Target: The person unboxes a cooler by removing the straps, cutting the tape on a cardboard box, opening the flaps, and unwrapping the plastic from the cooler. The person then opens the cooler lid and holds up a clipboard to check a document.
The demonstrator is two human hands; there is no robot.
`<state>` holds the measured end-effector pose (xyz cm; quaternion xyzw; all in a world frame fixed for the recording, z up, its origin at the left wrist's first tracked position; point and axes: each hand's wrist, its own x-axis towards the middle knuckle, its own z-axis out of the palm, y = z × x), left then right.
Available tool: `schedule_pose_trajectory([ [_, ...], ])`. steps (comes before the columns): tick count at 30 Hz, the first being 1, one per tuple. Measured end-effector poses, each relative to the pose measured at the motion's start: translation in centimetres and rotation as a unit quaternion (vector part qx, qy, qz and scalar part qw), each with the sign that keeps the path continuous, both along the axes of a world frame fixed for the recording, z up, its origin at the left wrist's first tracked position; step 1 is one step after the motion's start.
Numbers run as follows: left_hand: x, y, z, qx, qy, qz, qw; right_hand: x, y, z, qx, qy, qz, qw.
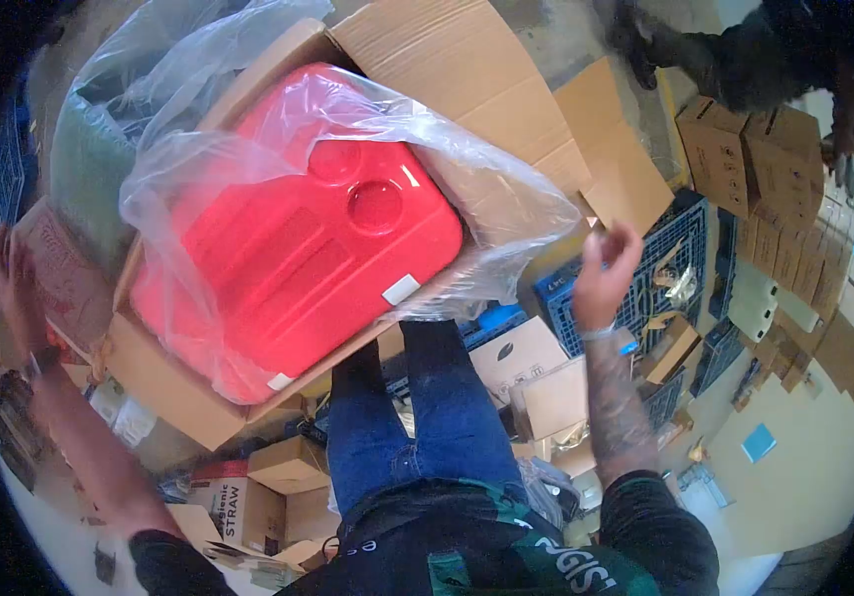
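Fingers of left hand and right hand are held open; the carton is opened, plastic parted, red container left inside.

A glossy red plastic piece with rounded corners is held in an open cardboard box, its long axis set diagonally across the view. Its upper face is marked by two round recesses near one end and by shallow straight channels. Two small white labels are seen along the lower edge. Part of it is draped by a crumpled clear plastic bag, spread past the box's rim.
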<state>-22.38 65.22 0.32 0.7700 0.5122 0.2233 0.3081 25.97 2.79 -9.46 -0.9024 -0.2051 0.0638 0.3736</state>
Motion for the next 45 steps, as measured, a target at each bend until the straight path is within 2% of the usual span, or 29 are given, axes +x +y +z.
schedule_pose_trajectory([
  [1,1.8,-5.4,1.8,-0.048,-0.004,0.036,0.998,-3.4,0.6,1.8,-0.037,-0.019,-0.007,0.999],
  [2,-0.7,-9.4,-0.4,-0.091,-0.053,0.078,0.991,-7.3,2.4,2.7,0.065,0.095,0.02,0.993],
  [3,-3.2,-13.4,-2.6,-0.128,-0.105,0.122,0.979,-10.6,2.7,1.8,0.021,0.144,0.125,0.981],
  [4,-0.9,-19.4,-3.5,-0.162,-0.016,0.111,0.98,-14.0,5.4,2.6,0.079,0.302,0.129,0.941],
  [5,1.5,-25.4,-4.4,-0.192,0.079,0.088,0.974,-17.8,7.9,1.9,0.139,0.37,0.025,0.918],
  [6,3.9,-31.5,-5.3,-0.219,0.17,0.056,0.959,-21.3,8.3,-2.3,0.204,0.433,-0.103,0.872],
  [7,4.7,-36.7,-7.7,-0.372,0.011,0.177,0.911,-22.2,7.8,-5.0,0.172,0.444,-0.126,0.87],
  [8,4.2,-40.7,-9.8,-0.445,-0.103,0.263,0.85,-22.7,7.7,-7.2,0.139,0.455,-0.149,0.867],
  [10,1.2,-46.3,-14.8,-0.346,-0.083,0.382,0.853,-23.6,7.2,-10.1,0.08,0.477,-0.183,0.856],
  [12,-0.5,-47.9,-15.8,-0.305,0.065,0.222,0.924,-22.3,7.0,-12.4,0.029,0.496,-0.185,0.848],
  [13,-1.0,-48.7,-16.0,-0.277,0.134,0.139,0.941,-22.0,7.1,-13.7,0.06,0.512,-0.233,0.824],
  [16,-1.6,-51.7,-16.2,-0.167,0.159,-0.028,0.973,-21.7,8.5,-15.0,0.138,0.561,-0.34,0.742],
  [18,-1.6,-52.0,-16.0,-0.198,0.173,-0.018,0.965,-21.1,9.2,-13.8,0.161,0.599,-0.367,0.693],
  [21,-2.0,-52.1,-17.5,-0.213,0.166,0.022,0.963,-21.2,8.4,-13.2,0.179,0.627,-0.331,0.682],
  [24,-1.7,-51.7,-17.9,-0.252,0.172,0.066,0.95,-21.0,8.0,-14.1,0.152,0.62,-0.308,0.705],
  [27,-1.5,-51.6,-18.4,-0.25,0.162,0.076,0.952,-21.5,6.9,-12.8,0.129,0.603,-0.208,0.759],
  [30,-1.2,-51.9,-18.2,-0.229,0.153,0.08,0.958,-21.4,7.0,-15.0,0.186,0.609,-0.279,0.719],
  [33,-0.9,-51.6,-18.6,-0.225,0.161,0.083,0.957,-23.1,9.4,-17.4,0.293,0.449,-0.29,0.793],
  [36,-1.4,-51.8,-18.4,-0.237,0.185,0.077,0.951,-21.8,9.3,-14.9,0.339,0.608,-0.308,0.649],
  [38,-1.1,-51.2,-17.8,-0.274,0.201,0.063,0.938,-21.3,9.4,-14.4,0.378,0.612,-0.282,0.635],
  [41,0.7,-50.2,-15.9,-0.234,0.237,0.039,0.942,-20.7,9.8,-14.6,0.417,0.582,-0.277,0.64],
  [44,4.9,-46.9,-13.6,-0.062,0.206,-0.085,0.973,-21.1,8.0,-17.6,0.407,0.553,-0.316,0.654],
  [45,6.2,-46.0,-14.1,-0.097,0.264,-0.107,0.954,-20.9,8.2,-17.9,0.398,0.547,-0.328,0.659],
])
